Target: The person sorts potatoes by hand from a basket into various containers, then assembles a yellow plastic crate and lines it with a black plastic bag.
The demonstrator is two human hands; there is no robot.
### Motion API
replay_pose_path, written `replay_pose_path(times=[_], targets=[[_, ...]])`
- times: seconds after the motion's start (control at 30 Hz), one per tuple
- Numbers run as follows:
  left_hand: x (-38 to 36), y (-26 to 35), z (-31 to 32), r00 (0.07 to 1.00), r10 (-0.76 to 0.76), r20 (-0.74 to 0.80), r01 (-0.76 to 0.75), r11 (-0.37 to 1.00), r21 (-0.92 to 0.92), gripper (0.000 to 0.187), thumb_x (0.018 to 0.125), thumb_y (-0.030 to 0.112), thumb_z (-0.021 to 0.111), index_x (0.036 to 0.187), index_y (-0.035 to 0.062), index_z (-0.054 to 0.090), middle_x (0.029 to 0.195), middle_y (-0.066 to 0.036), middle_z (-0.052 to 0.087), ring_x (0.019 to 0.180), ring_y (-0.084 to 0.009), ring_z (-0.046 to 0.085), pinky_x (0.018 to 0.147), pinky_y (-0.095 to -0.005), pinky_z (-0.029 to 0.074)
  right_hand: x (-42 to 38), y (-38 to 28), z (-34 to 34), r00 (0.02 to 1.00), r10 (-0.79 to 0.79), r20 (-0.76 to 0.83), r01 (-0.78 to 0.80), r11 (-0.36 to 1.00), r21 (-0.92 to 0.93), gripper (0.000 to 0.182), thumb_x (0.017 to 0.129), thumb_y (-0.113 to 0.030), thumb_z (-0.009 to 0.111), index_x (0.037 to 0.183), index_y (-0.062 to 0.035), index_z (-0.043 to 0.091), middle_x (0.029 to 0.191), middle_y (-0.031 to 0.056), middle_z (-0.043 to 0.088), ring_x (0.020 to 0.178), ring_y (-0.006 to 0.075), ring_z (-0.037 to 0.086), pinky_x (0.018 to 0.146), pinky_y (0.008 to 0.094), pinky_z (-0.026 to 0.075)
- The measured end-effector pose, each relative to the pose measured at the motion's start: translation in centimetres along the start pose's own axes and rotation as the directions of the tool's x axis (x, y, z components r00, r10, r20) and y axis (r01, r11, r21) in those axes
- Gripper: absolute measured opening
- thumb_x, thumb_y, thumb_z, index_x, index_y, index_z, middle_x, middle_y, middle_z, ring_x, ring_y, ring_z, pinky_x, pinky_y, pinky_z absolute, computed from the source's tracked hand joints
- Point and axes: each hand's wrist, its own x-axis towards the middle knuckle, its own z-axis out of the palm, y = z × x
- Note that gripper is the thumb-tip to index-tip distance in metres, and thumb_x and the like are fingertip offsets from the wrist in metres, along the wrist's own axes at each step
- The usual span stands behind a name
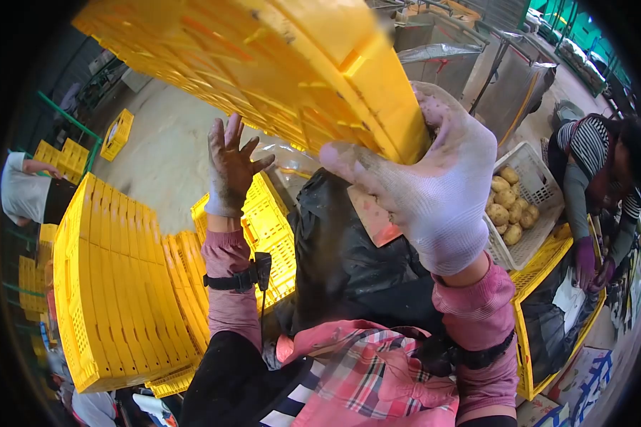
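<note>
A large yellow plastic crate (285,78) is held up and tilted across the top of the head view, its ribbed side towards me. My right hand (445,181), in a soiled white glove, pinches its near right corner between thumb and fingers; some fingertips are hidden behind the crate. Below the crate's left part, my left hand (232,160) is raised with its gloved fingers spread and nothing in them. Black plastic sheeting (327,242) lies in front of my body, with a reddish card (374,217) on it.
Tall stacks of yellow crates (114,285) stand on my left, and another yellow crate (271,228) lies beyond my left forearm. To the right, a white crate (538,203) holds potatoes (509,199). A person (598,164) bends over a black-lined yellow crate (523,341) there; another person (25,188) stands far left.
</note>
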Motion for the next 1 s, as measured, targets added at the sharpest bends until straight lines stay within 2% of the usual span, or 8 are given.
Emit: replay_pose_path(times=[0.1, 0.17, 0.43, 0.5, 0.67, 0.77, 0.87, 1.0], targets=[[-1.1, -0.3, 1.9, 1.000, 0.005, -0.013, -0.006, 0.998, -0.058, 0.080, 0.088, 0.076, 0.038, 0.152, 0.0289, 0.028, 0.160, -0.002, 0.022, 0.140, -0.0422, 0.027, 0.094, -0.0642, 0.043, -0.4, 1.0, 0.9, 0.985, -0.161, -0.056, 0.157, 0.986, -0.062, 0.044, 0.063, -0.020, 0.086, 0.096, 0.0013, 0.067, 0.083, 0.0112, 0.070, 0.075, 0.0207, 0.069, 0.070, 0.0294, 0.055], [-3.0, -0.8, 3.4, 0.980, 0.107, 0.168, -0.060, 0.964, -0.260, 0.087, 0.089, 0.072, 0.041, 0.147, 0.0072, 0.038, 0.150, -0.015, 0.041, 0.136, -0.0393, 0.041, 0.102, -0.0587, 0.043, -1.0, 0.6, 0.2, 0.965, -0.255, -0.065, 0.226, 0.929, -0.293, 0.051, 0.058, -0.032, 0.085, 0.096, -0.0037, 0.065, 0.079, 0.0141, 0.068, 0.073, 0.0337, 0.069, 0.067, 0.0381, 0.055], [-9.3, -1.5, 8.3, 0.996, -0.061, 0.064, 0.070, 0.987, -0.147, 0.081, 0.090, 0.066, 0.044, 0.145, 0.0068, 0.040, 0.146, -0.016, 0.045, 0.131, -0.0376, 0.045, 0.100, -0.0560, 0.045, -5.6, -1.6, -0.1, 0.741, -0.394, 0.544, 0.660, 0.581, -0.477, 0.018, 0.066, -0.024, 0.066, 0.076, -0.0100, 0.061, 0.082, 0.0048, 0.060, 0.084, 0.0262, 0.061, 0.071, 0.0378, 0.050], [-10.6, -1.6, 9.4, 0.991, -0.095, 0.097, 0.109, 0.983, -0.148, 0.080, 0.090, 0.065, 0.044, 0.145, 0.0067, 0.040, 0.146, -0.016, 0.045, 0.130, -0.0372, 0.046, 0.100, -0.0553, 0.045, -8.2, -0.9, 4.1, 0.870, -0.289, 0.399, 0.483, 0.661, -0.574, 0.030, 0.067, -0.031, 0.072, 0.083, -0.0071, 0.068, 0.084, 0.0065, 0.065, 0.086, 0.0276, 0.064, 0.077, 0.0389, 0.050], [-13.7, -1.1, 12.2, 0.964, -0.160, 0.212, 0.197, 0.967, -0.163, 0.076, 0.091, 0.061, 0.046, 0.144, 0.0064, 0.042, 0.143, -0.017, 0.047, 0.128, -0.0362, 0.049, 0.099, -0.0536, 0.046, -10.5, -7.0, -3.5, 0.763, -0.170, 0.624, 0.462, 0.819, -0.341, 0.039, 0.075, -0.039, 0.068, 0.093, -0.0039, 0.066, 0.109, 0.0177, 0.061, 0.110, 0.0322, 0.057, 0.098, 0.0423, 0.043], [-15.6, -0.7, 14.5, 0.930, -0.203, 0.306, 0.261, 0.951, -0.164, 0.074, 0.091, 0.059, 0.048, 0.143, 0.0062, 0.042, 0.142, -0.017, 0.048, 0.126, -0.0356, 0.050, 0.098, -0.0526, 0.047, -11.7, -7.6, -6.3, 0.980, -0.197, 0.009, 0.144, 0.681, -0.718, 0.065, 0.078, -0.039, 0.070, 0.126, 0.0014, 0.054, 0.132, 0.0290, 0.049, 0.125, 0.0419, 0.048, 0.108, 0.0476, 0.036], [-17.8, 0.0, 17.1, 0.888, -0.232, 0.396, 0.317, 0.935, -0.162, 0.072, 0.091, 0.056, 0.049, 0.143, 0.0061, 0.043, 0.141, -0.017, 0.050, 0.124, -0.0350, 0.052, 0.098, -0.0516, 0.048, -12.4, -9.5, -9.2, 0.950, 0.300, -0.092, -0.276, 0.660, -0.699, 0.097, 0.082, -0.038, 0.070, 0.151, 0.0024, 0.015, 0.149, 0.0388, 0.023, 0.135, 0.0508, 0.036, 0.112, 0.0487, 0.032], [-21.2, 0.6, 21.0, 0.804, -0.264, 0.533, 0.392, 0.909, -0.140, 0.069, 0.092, 0.053, 0.050, 0.142, 0.0058, 0.044, 0.139, -0.017, 0.051, 0.122, -0.0342, 0.054, 0.097, -0.0502, 0.049, -15.7, -7.5, -16.0, 0.890, 0.448, -0.081, -0.449, 0.832, -0.325, 0.086, 0.082, -0.036, 0.075, 0.145, 0.0055, 0.032, 0.125, 0.0216, 0.060, 0.116, 0.0275, 0.059, 0.100, 0.0369, 0.044]])
